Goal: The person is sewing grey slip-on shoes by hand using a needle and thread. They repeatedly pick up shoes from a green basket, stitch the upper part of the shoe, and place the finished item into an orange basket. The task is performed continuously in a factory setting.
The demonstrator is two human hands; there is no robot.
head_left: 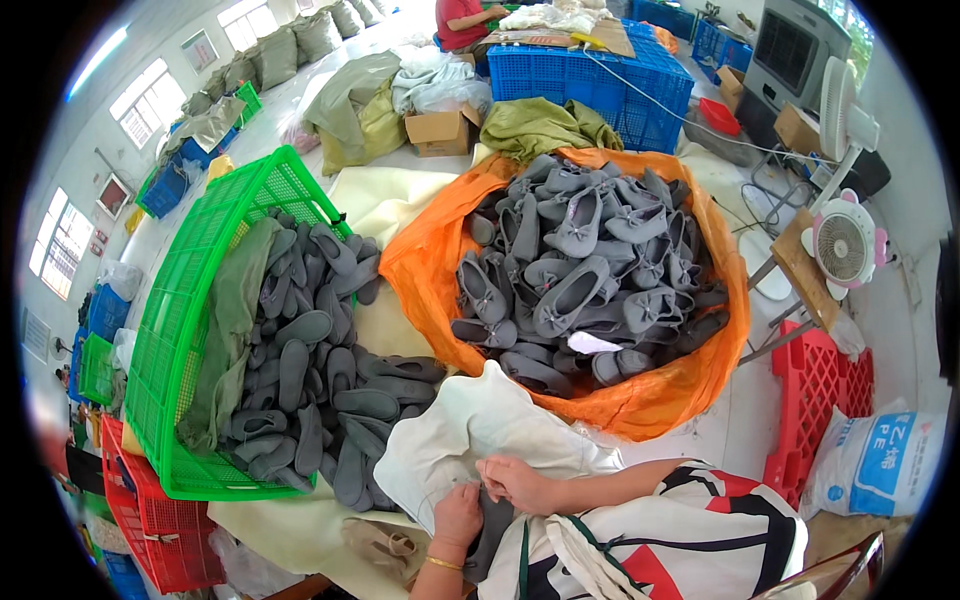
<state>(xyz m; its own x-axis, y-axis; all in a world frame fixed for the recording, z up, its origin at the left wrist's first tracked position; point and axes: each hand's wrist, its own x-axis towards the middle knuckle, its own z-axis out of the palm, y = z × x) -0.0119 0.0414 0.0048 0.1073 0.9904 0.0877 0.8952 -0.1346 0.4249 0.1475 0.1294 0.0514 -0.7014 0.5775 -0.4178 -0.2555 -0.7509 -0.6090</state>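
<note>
While hands pinch grey shoe (pixel 492 525) | green crate (pixel 190 300) left | orange sack (pixel 430 270) ahead

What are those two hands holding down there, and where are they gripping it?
Both hands pinch a dark grey slipper at its upper end, the left hand and right hand meeting there beside the cream cloth. The exact finger grip is unclear.

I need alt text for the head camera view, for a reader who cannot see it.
A person's left hand and right hand pinch a grey slipper against a cream cloth on their lap. Ahead, an orange sack holds grey bow slippers, and a green crate spills more grey slippers.
</note>
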